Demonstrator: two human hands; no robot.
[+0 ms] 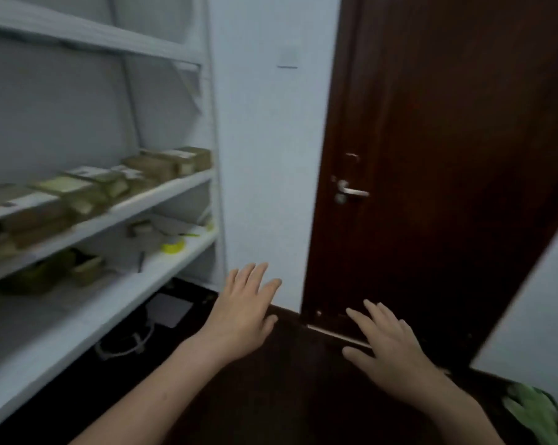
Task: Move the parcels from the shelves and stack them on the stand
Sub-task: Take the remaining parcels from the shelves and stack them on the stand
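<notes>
Head camera: the parcels (pixel 88 191) look like small flat cardboard boxes. I judge them light and stiff enough to keep their shape under a firm grip. Dry card should not slip, though the paper labels on top may be smoother than the bare sides. The sensible hold is across a box's two long sides, thumb on one and fingers on the other. For a pile, put one hand under each end. The corners could dent if squeezed hard.

The picture is blurred, so fine detail is lost. The boxes are brown to olive, several with white labels on their upper faces. They lie in a loose row along the front edge of the middle shelf (pixel 162 194), some overlapping or resting on a neighbour. The end box (pixel 187 160) sits at the right corner by the upright. A few more boxes (pixel 88 268) lie towards the left of the lower shelf (pixel 136 284), with a yellow roll (pixel 173 245) near its right end.

The left hand (pixel 242 313) and the right hand (pixel 386 345) are both held out with fingers spread, holding nothing. They are well apart from the boxes, in front of a dark door (pixel 431 155) with a metal handle (pixel 351 190). The stand is not in view.
</notes>
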